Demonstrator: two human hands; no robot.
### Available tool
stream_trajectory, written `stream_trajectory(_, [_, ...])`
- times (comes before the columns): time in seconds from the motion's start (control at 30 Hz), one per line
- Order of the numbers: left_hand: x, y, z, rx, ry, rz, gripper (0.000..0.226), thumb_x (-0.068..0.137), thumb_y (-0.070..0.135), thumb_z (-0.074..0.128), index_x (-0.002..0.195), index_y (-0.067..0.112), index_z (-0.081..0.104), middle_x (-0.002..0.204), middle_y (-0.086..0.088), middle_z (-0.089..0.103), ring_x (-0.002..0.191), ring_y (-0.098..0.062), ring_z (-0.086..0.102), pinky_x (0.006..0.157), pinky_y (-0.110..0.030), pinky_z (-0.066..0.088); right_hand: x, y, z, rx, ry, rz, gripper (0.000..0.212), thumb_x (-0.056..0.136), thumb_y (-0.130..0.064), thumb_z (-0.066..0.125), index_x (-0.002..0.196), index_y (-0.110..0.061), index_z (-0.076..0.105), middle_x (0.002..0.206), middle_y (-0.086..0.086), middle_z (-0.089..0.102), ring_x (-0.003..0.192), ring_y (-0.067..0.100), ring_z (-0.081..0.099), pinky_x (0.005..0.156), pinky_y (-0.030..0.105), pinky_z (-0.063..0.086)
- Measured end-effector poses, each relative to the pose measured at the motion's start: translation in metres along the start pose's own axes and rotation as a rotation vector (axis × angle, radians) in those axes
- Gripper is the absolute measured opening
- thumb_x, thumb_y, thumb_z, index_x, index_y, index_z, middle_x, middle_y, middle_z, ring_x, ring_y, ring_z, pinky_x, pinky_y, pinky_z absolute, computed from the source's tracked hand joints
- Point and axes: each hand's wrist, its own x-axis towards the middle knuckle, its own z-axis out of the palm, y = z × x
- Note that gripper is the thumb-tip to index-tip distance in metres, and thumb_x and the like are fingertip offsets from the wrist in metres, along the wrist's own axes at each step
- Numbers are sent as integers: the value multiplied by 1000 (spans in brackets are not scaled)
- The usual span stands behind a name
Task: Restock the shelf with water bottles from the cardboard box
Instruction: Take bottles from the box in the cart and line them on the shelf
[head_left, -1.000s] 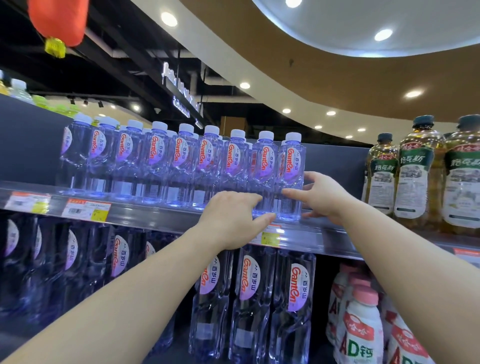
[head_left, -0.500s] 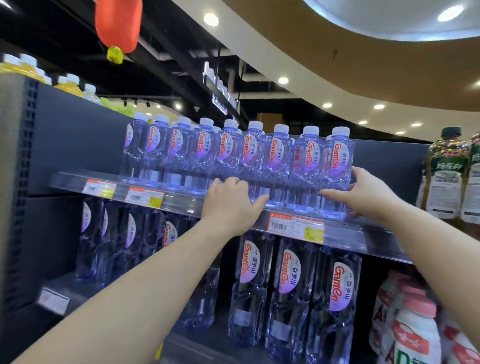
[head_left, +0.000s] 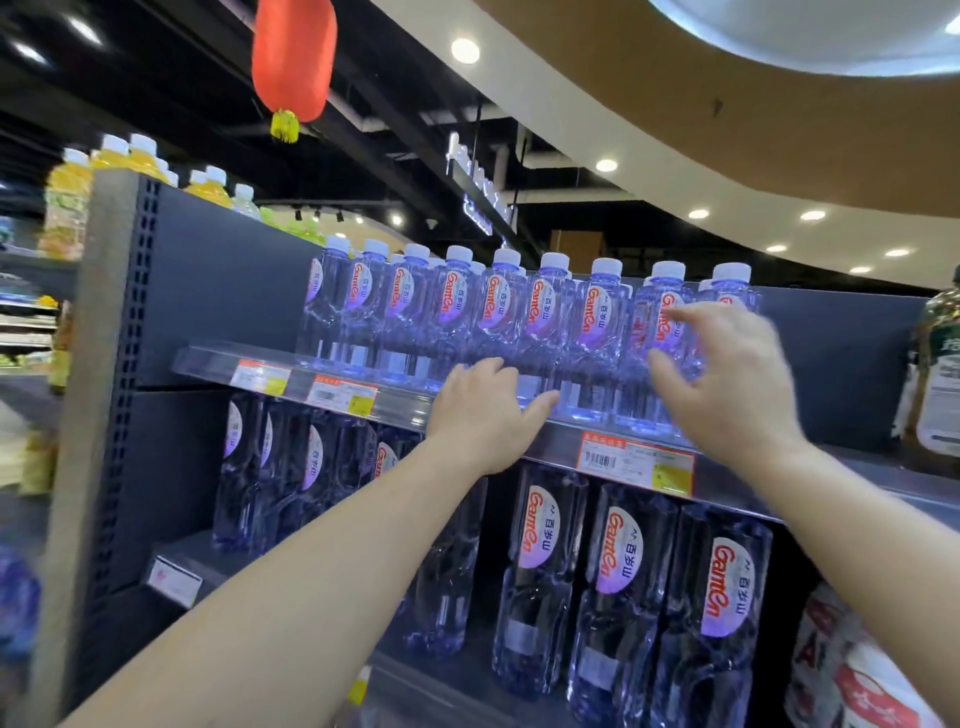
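From my head camera I look at a dark shelf (head_left: 550, 441) with a see-through front rail. A long row of small water bottles (head_left: 498, 322) stands on it, side by side, all upright, with white caps and red and purple labels.

My left hand (head_left: 485, 410) is low, at the front edge of the shelf. Its fingers are straight and close together, and they reach in at the bottoms of the bottles in the middle of the row. The thumb sticks out to the right. It grips nothing. I cannot tell if the fingertips touch a bottle.

My right hand (head_left: 727, 379) is up in front of the bottles at the right end of the row. Its fingers are spread wide and a little bent. It is blurry. It holds nothing, and I cannot tell if it touches the bottles behind it.

Price tags (head_left: 636, 462) in red and yellow sit on the shelf rail. Under the shelf stand big water bottles (head_left: 628, 597) of the same kind, tall and upright. To the far right on the top shelf is a brown drink bottle (head_left: 937, 384). Low on the right are white bottles with red labels (head_left: 862, 680). A red lantern (head_left: 293, 57) hangs from the ceiling. Yellow drinks (head_left: 124, 161) stand behind the top of the shelf wall on the left.
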Motion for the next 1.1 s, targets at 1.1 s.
stream_trajectory(1.1, [-26, -184, -37, -71, 42, 217, 57, 100, 43, 41, 148, 13, 38, 161, -6, 29, 150, -24, 20, 123, -42, 6, -27, -218, 137, -169, -394, 199, 37, 100, -26, 41, 126, -8, 60, 132, 6, 61, 128, 28, 48, 111, 44, 33])
